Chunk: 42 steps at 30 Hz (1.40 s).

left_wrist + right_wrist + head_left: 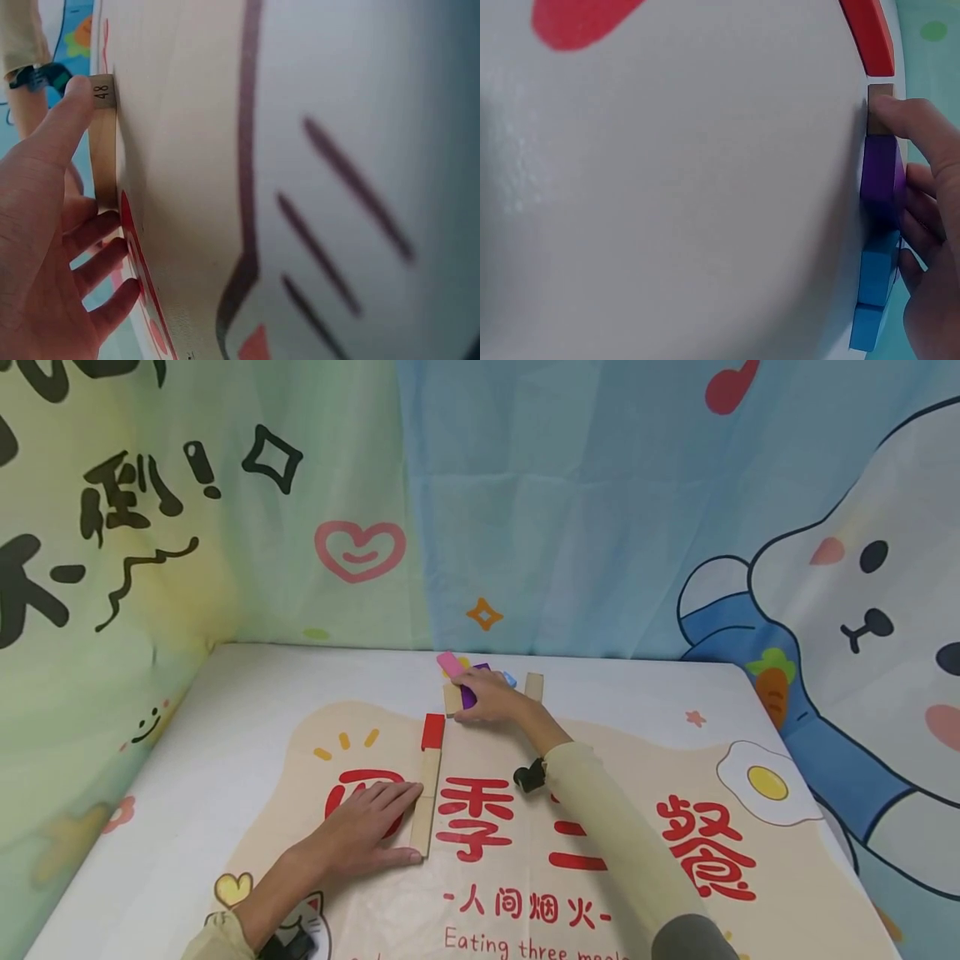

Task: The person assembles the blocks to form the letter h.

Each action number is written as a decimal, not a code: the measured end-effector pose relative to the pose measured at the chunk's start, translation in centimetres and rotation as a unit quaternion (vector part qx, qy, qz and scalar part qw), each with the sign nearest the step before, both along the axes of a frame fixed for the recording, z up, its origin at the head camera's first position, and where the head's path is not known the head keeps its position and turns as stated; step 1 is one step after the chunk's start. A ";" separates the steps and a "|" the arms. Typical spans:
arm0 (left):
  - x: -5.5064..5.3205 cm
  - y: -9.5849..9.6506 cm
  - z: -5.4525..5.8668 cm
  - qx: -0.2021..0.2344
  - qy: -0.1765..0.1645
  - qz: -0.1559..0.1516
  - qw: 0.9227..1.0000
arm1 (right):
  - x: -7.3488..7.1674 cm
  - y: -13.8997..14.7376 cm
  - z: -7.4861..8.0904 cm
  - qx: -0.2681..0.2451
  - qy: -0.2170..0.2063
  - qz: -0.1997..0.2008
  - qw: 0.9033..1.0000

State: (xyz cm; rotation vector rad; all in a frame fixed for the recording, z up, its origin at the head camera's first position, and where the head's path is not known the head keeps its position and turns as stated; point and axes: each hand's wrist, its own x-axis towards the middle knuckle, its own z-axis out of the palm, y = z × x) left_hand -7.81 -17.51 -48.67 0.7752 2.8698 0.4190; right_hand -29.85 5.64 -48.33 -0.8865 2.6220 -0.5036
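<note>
My left hand (367, 827) lies along the left side of a line of plain wooden blocks (423, 822), thumb at its near end and fingers fairly straight. In the left wrist view the thumb touches a block end marked 48 (103, 91). A red block (432, 732) tops the far end of this line. Farther back, my right hand (491, 695) pinches a small wooden block (452, 700), thumb on its near face. Beside that block stands a purple block (879, 174), then two blue blocks (877, 271) in the right wrist view. The right fingers are partly hidden behind the purple one.
A pink block (449, 663) and a bit of yellow (464, 662) show behind the right hand. Another wooden block (534, 685) stands to its right. A printed cloth (637, 743) covers the table, and a curtain (570, 527) hangs at the back edge.
</note>
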 end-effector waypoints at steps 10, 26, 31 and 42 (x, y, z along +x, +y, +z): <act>0.1 -0.1 -0.2 -0.005 0.023 -0.010 1.000 | -0.3 0.1 -0.4 -0.079 -0.004 -0.039 0.996; 0.0 0.0 0.0 -0.006 0.009 -0.008 1.000 | 0.0 -2.0 -0.1 -0.096 -0.020 -0.031 0.995; 0.0 0.1 0.1 -0.004 0.007 -0.007 1.000 | 0.0 -1.9 -0.2 -0.078 -0.029 -0.035 0.996; 0.0 0.1 0.2 -0.003 0.010 -0.006 1.000 | -0.2 -1.9 -0.5 -0.048 -0.025 -0.015 0.998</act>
